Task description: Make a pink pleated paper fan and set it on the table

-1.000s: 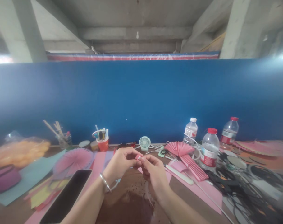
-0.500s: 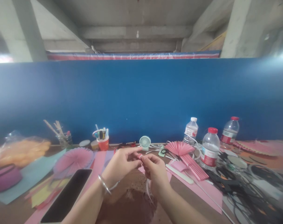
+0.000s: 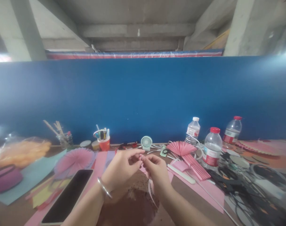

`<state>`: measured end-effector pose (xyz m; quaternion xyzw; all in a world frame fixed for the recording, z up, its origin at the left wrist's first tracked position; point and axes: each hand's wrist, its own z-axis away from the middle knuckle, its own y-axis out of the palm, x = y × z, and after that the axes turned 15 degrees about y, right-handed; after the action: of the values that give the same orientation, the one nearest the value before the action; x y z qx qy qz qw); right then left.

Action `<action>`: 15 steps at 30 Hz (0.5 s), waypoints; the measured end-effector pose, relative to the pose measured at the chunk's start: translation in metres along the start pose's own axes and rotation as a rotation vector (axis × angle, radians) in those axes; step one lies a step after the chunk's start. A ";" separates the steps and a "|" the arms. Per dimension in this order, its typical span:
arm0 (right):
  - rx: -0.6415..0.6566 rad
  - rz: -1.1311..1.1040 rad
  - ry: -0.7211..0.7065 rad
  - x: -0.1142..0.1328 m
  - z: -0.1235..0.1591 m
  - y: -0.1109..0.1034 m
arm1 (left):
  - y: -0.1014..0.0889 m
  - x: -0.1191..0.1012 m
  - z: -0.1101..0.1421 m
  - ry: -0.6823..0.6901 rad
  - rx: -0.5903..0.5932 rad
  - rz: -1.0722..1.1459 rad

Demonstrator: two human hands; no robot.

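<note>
My left hand (image 3: pixel 121 169) and my right hand (image 3: pixel 157 172) meet fingertip to fingertip above the brown table (image 3: pixel 128 210). Between the fingertips both pinch a small pink folded paper piece (image 3: pixel 140 157). A thin white strip (image 3: pixel 150 192) hangs down from under my right hand. A silver bangle (image 3: pixel 104 188) circles my left wrist. Most of the pink piece is hidden by the fingers.
A black phone (image 3: pixel 68 196) lies left of my arm on pink paper. A round pink paper fan (image 3: pixel 74 159), an orange pen cup (image 3: pixel 104 143), a small white fan (image 3: pixel 146 142), folded pink fans (image 3: pixel 181 148), a pleated strip (image 3: pixel 196 167), three water bottles (image 3: pixel 212 147) and tangled cables (image 3: pixel 248 188) crowd the table.
The view has tipped slightly. My fingers have kept working the small pink piece, and the white strip now hangs lower beneath my right hand.
</note>
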<state>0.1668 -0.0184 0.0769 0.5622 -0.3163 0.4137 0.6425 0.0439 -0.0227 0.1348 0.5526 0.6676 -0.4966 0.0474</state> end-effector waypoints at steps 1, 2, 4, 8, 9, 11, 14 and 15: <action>-0.001 0.014 -0.012 -0.003 -0.002 -0.001 | 0.000 -0.002 0.000 0.009 0.000 -0.041; 0.000 0.031 -0.024 -0.005 -0.004 -0.001 | 0.000 -0.003 0.000 0.016 -0.002 -0.075; 0.003 0.063 -0.042 -0.008 -0.005 -0.003 | 0.000 -0.004 0.001 0.028 -0.010 -0.110; 0.077 0.083 -0.060 -0.005 0.000 -0.002 | 0.000 -0.004 0.000 0.045 -0.036 -0.141; 0.107 0.083 -0.052 -0.004 0.002 -0.002 | -0.001 -0.003 0.000 0.043 -0.059 -0.151; 0.135 0.093 -0.025 -0.001 0.004 0.000 | -0.002 -0.002 0.000 0.032 -0.117 -0.142; 0.069 0.110 0.003 0.001 0.005 0.003 | -0.005 0.000 0.000 0.008 -0.158 -0.061; 0.042 0.109 0.014 0.003 0.006 0.003 | -0.007 0.000 0.001 0.002 -0.162 -0.035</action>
<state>0.1653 -0.0237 0.0820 0.5546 -0.3333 0.4585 0.6093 0.0382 -0.0222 0.1383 0.5355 0.7153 -0.4414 0.0825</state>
